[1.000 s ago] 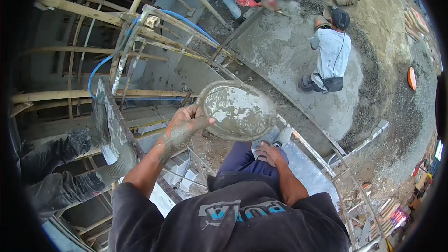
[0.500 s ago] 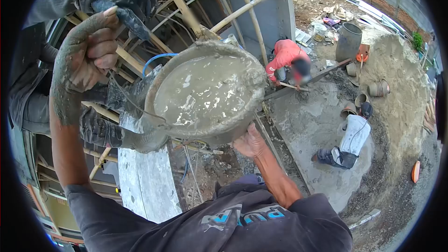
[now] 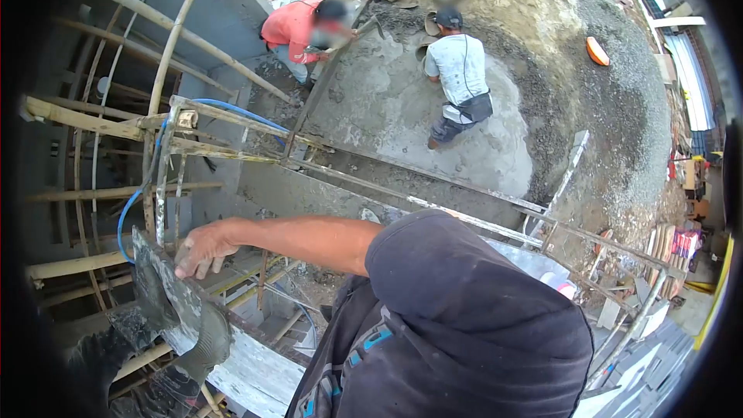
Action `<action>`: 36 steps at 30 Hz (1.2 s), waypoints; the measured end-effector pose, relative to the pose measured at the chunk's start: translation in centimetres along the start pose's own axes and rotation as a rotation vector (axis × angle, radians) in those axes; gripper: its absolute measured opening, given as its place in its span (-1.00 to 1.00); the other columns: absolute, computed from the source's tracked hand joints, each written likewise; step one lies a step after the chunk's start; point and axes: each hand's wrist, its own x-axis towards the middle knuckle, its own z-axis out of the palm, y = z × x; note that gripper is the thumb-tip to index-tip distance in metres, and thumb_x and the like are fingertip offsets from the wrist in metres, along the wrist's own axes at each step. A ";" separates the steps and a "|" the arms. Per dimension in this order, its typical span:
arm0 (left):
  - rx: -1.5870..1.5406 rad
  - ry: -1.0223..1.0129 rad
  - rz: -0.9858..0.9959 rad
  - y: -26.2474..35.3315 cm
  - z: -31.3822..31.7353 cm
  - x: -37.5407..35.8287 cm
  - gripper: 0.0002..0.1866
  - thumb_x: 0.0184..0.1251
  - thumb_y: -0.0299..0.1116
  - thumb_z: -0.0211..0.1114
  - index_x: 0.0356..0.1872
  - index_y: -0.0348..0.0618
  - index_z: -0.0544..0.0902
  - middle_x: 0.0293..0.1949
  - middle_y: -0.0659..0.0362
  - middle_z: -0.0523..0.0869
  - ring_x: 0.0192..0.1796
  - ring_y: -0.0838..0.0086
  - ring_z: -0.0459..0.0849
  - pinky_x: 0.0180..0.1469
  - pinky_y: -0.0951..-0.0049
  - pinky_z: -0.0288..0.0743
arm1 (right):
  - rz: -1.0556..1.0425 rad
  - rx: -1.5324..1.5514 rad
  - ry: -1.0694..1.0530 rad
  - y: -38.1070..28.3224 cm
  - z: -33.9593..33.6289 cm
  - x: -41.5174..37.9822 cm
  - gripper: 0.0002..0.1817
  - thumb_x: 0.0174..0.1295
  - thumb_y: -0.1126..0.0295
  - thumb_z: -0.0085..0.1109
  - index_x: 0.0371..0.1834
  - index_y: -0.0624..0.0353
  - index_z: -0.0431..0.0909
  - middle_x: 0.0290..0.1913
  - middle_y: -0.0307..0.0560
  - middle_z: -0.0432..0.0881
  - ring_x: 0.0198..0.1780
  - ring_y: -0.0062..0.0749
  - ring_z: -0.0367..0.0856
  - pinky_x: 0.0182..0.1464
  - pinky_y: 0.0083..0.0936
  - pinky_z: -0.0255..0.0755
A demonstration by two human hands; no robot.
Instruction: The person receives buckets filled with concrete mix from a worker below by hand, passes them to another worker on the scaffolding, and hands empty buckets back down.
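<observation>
My right hand [image 3: 205,248] reaches out to the left, its fingers apart and bent downward. It hangs over the near edge of a mortar-smeared plank [image 3: 251,371], with the fingertips close to the board. Nothing shows between the fingers. On the plank stand the mud-coated boots [image 3: 213,340] of another person, whose dark trousers show at the lower left. My left hand is out of view, and the bucket of wet mortar does not show either.
Scaffold rails [image 3: 433,205] cross in front of me, and bamboo poles [image 3: 174,35] with a blue hose [image 3: 128,220] stand at left. Below, a person in red [image 3: 290,27] and a person in white [image 3: 457,66] crouch by wet concrete [image 3: 371,108]. Gravel [image 3: 611,101] lies to the right.
The view has swung to the right. The mortar bucket, held up by both hands before, has left the view along with my left hand. My right hand is off the bucket, over the plank.
</observation>
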 end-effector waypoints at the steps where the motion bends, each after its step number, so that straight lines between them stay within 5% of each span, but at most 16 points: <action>1: -0.028 -0.016 0.023 1.2 0.6 -1.5 -0.49 0.38 -0.17 0.13 0.21 -0.33 0.42 0.10 -0.04 0.52 0.09 0.26 0.52 0.11 0.30 0.37 | 0.117 -0.024 0.075 3.9 -2.0 -3.0 0.02 -0.10 -0.22 0.43 0.30 0.31 0.31 0.20 0.11 0.48 0.24 0.05 0.45 0.27 -0.01 0.33; 3: -0.127 -0.091 0.029 2.8 2.0 -4.2 -0.46 0.37 -0.16 0.16 0.24 -0.33 0.40 0.14 -0.04 0.50 0.14 0.28 0.49 0.18 0.30 0.32 | 0.483 -0.371 0.416 10.9 -5.7 -10.9 -0.05 -0.04 -0.25 0.31 0.23 0.35 0.40 0.22 0.19 0.49 0.22 -0.03 0.50 0.18 -0.18 0.40; 4: -0.204 -0.156 0.015 3.5 3.2 -5.6 -0.44 0.37 -0.15 0.17 0.25 -0.32 0.39 0.17 -0.04 0.49 0.16 0.29 0.48 0.21 0.30 0.29 | 0.455 -0.712 0.695 18.3 -8.1 -14.3 -0.09 -0.05 -0.24 0.28 0.15 0.39 0.47 0.12 0.27 0.56 0.13 0.04 0.57 0.10 -0.15 0.44; 5: -0.291 -0.247 -0.018 4.1 4.8 -7.0 -0.43 0.36 -0.15 0.18 0.27 -0.32 0.38 0.19 -0.05 0.48 0.19 0.29 0.47 0.25 0.29 0.27 | 0.681 -0.687 0.682 19.9 -9.1 -20.0 -0.14 -0.05 -0.22 0.29 0.07 0.41 0.53 0.07 0.36 0.57 0.08 0.14 0.58 0.09 -0.09 0.43; 10: -0.769 -0.856 -0.570 5.6 19.9 -19.2 -0.38 0.30 -0.18 0.30 0.29 -0.35 0.39 0.24 -0.03 0.49 0.27 0.31 0.44 0.34 0.31 0.20 | 1.021 -0.430 1.644 32.8 -5.9 -49.1 -0.39 -0.02 -0.05 0.29 -0.22 0.39 0.65 -0.13 0.38 0.63 0.00 0.16 0.62 0.03 -0.15 0.48; 12: -0.731 -0.969 -0.801 3.3 27.0 -28.9 -0.41 0.33 -0.18 0.30 0.24 -0.40 0.42 0.19 -0.06 0.52 0.23 0.32 0.48 0.29 0.32 0.28 | 1.156 -0.389 1.727 32.9 -1.4 -58.0 -0.41 0.02 -0.06 0.25 -0.24 0.38 0.65 -0.16 0.36 0.65 -0.02 0.18 0.63 -0.01 -0.14 0.50; 14: -0.654 -1.090 -0.958 3.6 31.4 -38.8 -0.41 0.31 -0.15 0.31 0.20 -0.42 0.44 0.15 -0.08 0.55 0.19 0.31 0.51 0.27 0.37 0.30 | 0.944 -0.326 1.935 39.1 1.7 -67.2 -0.59 0.11 0.12 0.25 -0.33 0.35 0.67 -0.36 0.31 0.66 -0.28 0.01 0.69 -0.25 -0.14 0.50; 15: -0.647 -1.137 -1.088 3.6 32.8 -44.4 -0.44 0.29 -0.12 0.32 0.15 -0.36 0.49 0.03 0.04 0.62 0.03 0.39 0.58 0.07 0.40 0.45 | 1.076 -0.167 1.926 34.1 5.3 -67.4 -0.67 0.14 0.18 0.25 -0.37 0.30 0.66 -0.51 0.14 0.64 -0.47 -0.18 0.65 -0.41 -0.25 0.48; 16: -0.617 -1.271 -1.252 5.1 32.7 -47.6 -0.53 0.27 -0.09 0.32 0.06 -0.23 0.56 -0.17 0.20 0.65 -0.25 0.51 0.58 -0.26 0.45 0.48 | 1.015 -0.540 1.883 39.5 6.7 -72.1 -0.68 0.15 0.16 0.27 -0.34 0.25 0.65 -0.58 -0.01 0.57 -0.51 -0.30 0.60 -0.44 -0.32 0.47; 17: -0.626 -1.224 -1.415 5.3 32.9 -53.6 -0.62 0.24 -0.07 0.34 -0.06 -0.09 0.60 -0.35 0.32 0.58 -0.47 0.61 0.46 -0.49 0.54 0.31 | 0.986 0.013 2.076 34.1 9.5 -70.4 -0.70 0.18 0.13 0.24 -0.22 0.13 0.60 -0.49 -0.15 0.59 -0.45 -0.34 0.60 -0.42 -0.24 0.45; 18: -0.625 -1.345 -1.545 5.6 32.2 -58.0 -0.67 0.26 -0.04 0.32 -0.15 -0.03 0.57 -0.44 0.35 0.45 -0.47 0.58 0.38 -0.46 0.43 0.32 | 0.854 0.188 2.171 33.2 10.7 -69.8 -0.71 0.19 0.12 0.23 -0.21 0.10 0.57 -0.46 -0.18 0.58 -0.44 -0.36 0.59 -0.41 -0.24 0.43; 20: -0.404 -1.568 -1.815 6.5 29.8 -65.6 -0.63 0.28 -0.01 0.29 -0.05 -0.01 0.53 -0.21 0.26 0.56 -0.30 0.38 0.49 -0.22 0.20 0.43 | 0.563 0.547 2.312 33.4 13.0 -68.9 -0.72 0.21 0.10 0.21 -0.19 0.04 0.53 -0.39 -0.22 0.58 -0.42 -0.39 0.57 -0.39 -0.24 0.40; 24: -0.372 -1.671 -1.951 9.3 23.8 -70.3 -0.53 0.25 0.00 0.31 0.02 -0.11 0.52 -0.07 0.18 0.53 -0.26 0.36 0.49 -0.27 0.17 0.43 | 0.319 0.692 2.142 39.5 13.6 -65.3 -0.71 0.22 0.17 0.21 -0.13 0.12 0.55 -0.34 -0.20 0.59 -0.44 -0.39 0.55 -0.34 -0.21 0.40; 28: -0.357 -1.574 -1.949 10.1 23.7 -66.8 -0.55 0.33 -0.05 0.22 0.11 -0.10 0.51 0.08 0.14 0.57 0.05 0.29 0.53 -0.06 0.12 0.46 | 0.602 0.718 1.854 39.4 10.8 -59.4 -0.68 0.22 0.16 0.22 -0.09 0.12 0.55 -0.31 -0.16 0.63 -0.40 -0.39 0.59 -0.35 -0.28 0.42; 32: -0.472 -1.390 -1.869 6.7 28.5 -66.0 -0.69 0.30 -0.05 0.26 -0.11 -0.02 0.54 -0.27 0.23 0.62 -0.37 0.50 0.51 -0.43 0.35 0.40 | 0.675 0.480 1.745 36.7 6.8 -53.7 -0.69 0.24 0.17 0.20 -0.10 0.16 0.55 -0.28 -0.11 0.65 -0.38 -0.42 0.61 -0.35 -0.34 0.45; 36: -0.616 -1.463 -1.738 7.0 35.1 -60.9 -0.58 0.29 -0.01 0.26 0.04 -0.04 0.53 -0.03 0.22 0.62 -0.11 0.44 0.58 -0.21 0.24 0.43 | 0.445 0.399 1.844 31.0 3.1 -48.3 -0.61 0.26 0.19 0.21 0.01 0.25 0.48 -0.23 -0.03 0.66 -0.29 -0.35 0.65 -0.20 -0.24 0.51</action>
